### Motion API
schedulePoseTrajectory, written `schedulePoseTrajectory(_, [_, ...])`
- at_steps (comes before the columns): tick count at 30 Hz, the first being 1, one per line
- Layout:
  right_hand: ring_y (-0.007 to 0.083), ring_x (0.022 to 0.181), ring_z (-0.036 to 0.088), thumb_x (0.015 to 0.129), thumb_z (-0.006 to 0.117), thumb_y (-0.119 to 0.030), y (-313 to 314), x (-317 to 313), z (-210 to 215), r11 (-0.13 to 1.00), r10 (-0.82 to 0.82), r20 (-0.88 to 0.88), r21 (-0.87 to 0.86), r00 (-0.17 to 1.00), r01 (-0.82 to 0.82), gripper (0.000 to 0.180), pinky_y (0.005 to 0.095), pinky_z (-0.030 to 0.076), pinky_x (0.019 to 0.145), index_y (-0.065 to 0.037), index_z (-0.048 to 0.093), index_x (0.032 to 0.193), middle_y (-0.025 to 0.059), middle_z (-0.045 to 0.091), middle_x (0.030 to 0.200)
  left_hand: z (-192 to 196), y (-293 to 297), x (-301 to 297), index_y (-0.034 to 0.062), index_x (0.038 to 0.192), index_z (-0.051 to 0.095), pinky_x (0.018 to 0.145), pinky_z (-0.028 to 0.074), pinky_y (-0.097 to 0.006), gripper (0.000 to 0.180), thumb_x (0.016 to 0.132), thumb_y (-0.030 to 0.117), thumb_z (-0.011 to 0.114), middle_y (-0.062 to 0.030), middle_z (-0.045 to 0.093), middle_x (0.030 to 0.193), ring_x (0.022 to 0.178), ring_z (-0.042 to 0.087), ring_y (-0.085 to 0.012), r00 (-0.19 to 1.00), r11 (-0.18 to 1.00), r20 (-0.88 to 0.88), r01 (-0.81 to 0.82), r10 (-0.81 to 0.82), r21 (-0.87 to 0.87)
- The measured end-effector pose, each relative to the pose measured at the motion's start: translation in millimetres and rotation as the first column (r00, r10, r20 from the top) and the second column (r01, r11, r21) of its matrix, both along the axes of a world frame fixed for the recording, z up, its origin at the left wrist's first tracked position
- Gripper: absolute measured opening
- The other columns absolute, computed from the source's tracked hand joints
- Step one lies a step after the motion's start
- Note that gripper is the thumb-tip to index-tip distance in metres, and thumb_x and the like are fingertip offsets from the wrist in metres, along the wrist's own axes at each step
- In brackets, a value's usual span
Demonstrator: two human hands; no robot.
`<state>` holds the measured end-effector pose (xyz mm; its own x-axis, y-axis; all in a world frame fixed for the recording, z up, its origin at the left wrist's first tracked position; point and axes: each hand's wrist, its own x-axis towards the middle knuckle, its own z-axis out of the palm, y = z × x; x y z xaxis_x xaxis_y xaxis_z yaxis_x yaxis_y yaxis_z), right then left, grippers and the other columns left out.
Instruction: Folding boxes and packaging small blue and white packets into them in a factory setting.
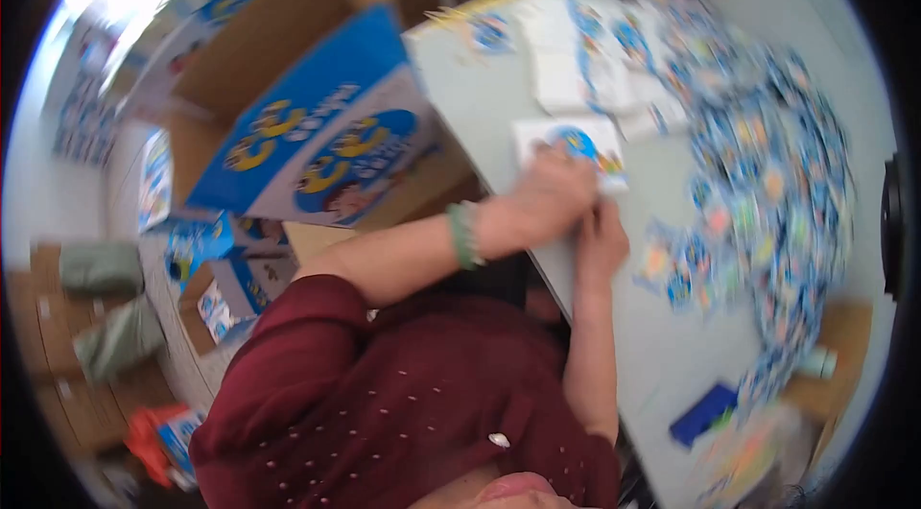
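A flat white packet [530, 138] with a blue oval print lies on the table in front of me. My left hand [552, 192], with a green bracelet at the wrist, reaches across its near side, fingers bent and closed on it. Close beside it, my right hand [602, 242] is closed, fingertips at the packet's near right corner. Motion blurs both hands, so exact finger contact is hard to see. Just beyond the packet are stacked white printed packets [566, 77].
A big open blue-and-white carton [355, 125] stands at the table's left edge. Small colourful sachets [767, 173] form a long heap on the right. A dark blue object [703, 415] lies at the near right. Brown cartons [96, 394] are stacked at lower left.
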<state>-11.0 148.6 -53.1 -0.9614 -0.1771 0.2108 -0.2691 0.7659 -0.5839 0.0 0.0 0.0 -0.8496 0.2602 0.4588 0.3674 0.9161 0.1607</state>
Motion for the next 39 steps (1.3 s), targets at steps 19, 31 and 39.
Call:
schedulePoseTrajectory(19, [0.0349,0.138,0.026,0.053,0.081,-0.017,-61,-61,128,0.454,0.751,0.213,0.521,0.625,-0.723,0.097,0.0517,0.016,0.113,-0.009,0.037,0.139,0.0178,0.032,0.146,160,-168,121,0.0035,0.092,0.06,0.086,0.044,-0.046,0.029,0.076,0.027,0.068,-0.0163,0.06,0.108,0.099,0.059,-0.0306,0.485,0.543,-0.511,-0.838,0.709,-0.042])
schedulePoseTrajectory(31, [0.0376,0.125,0.036,0.041,0.086,-0.019,-70,-70,150,0.344,0.663,0.418,0.567,0.621,-0.749,0.114,0.043,0.03,0.106,-0.004,0.032,0.14,0.0175,0.037,0.136,149,-197,180,0.0104,0.064,0.046,0.057,0.044,-0.033,0.035,0.058,0.023,0.078,-0.0025,0.044,0.057,0.048,0.047,-0.0191,0.758,0.766,-0.139,-0.642,0.637,0.011])
schedulePoseTrajectory(39, [0.0385,0.13,0.033,0.041,0.083,-0.011,-63,-73,133,0.488,0.641,0.428,0.413,0.637,-0.769,0.113,0.042,0.03,0.109,-0.005,0.032,0.142,0.0198,0.034,0.141,167,-216,188,0.0012,0.085,0.063,0.062,0.049,-0.035,0.04,0.07,0.036,0.076,-0.0056,0.057,0.067,0.053,0.054,-0.0204,0.828,0.822,0.082,-0.561,0.555,0.098])
